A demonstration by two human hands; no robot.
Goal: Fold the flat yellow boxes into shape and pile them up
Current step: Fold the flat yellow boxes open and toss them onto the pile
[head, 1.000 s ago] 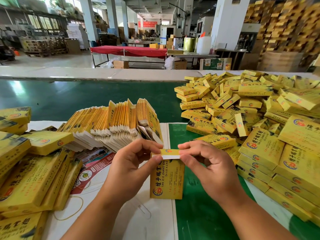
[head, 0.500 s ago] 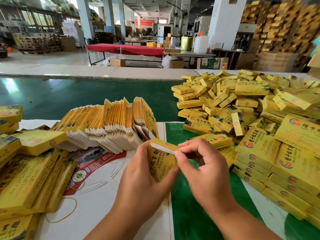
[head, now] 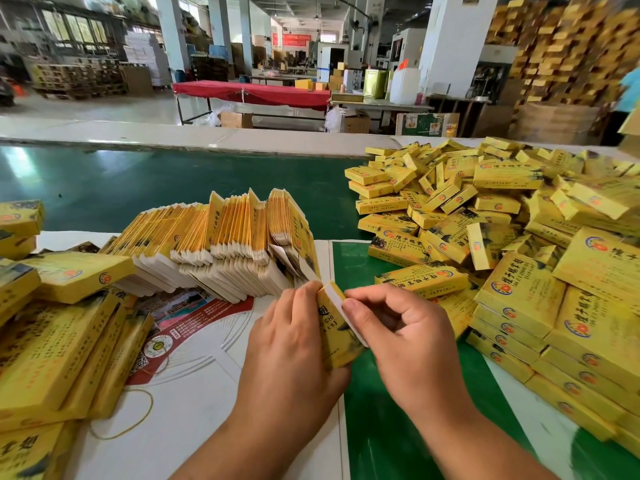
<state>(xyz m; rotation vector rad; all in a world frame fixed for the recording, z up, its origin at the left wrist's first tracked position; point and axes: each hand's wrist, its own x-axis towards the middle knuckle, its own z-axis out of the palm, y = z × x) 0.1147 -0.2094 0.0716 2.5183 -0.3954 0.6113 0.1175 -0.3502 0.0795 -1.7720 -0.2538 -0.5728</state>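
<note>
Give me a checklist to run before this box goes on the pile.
1. Left hand grips the box: ok.
2. Right hand fingers on the white end flap: ok.
3. End flap tucked fully closed: not ok, its white side shows.
4. Bottom end closed: cannot tell, hidden by the left hand.
5. Pile of folded boxes lies on the right: ok.
6. Flat blanks stand ready behind the hands: ok.
</note>
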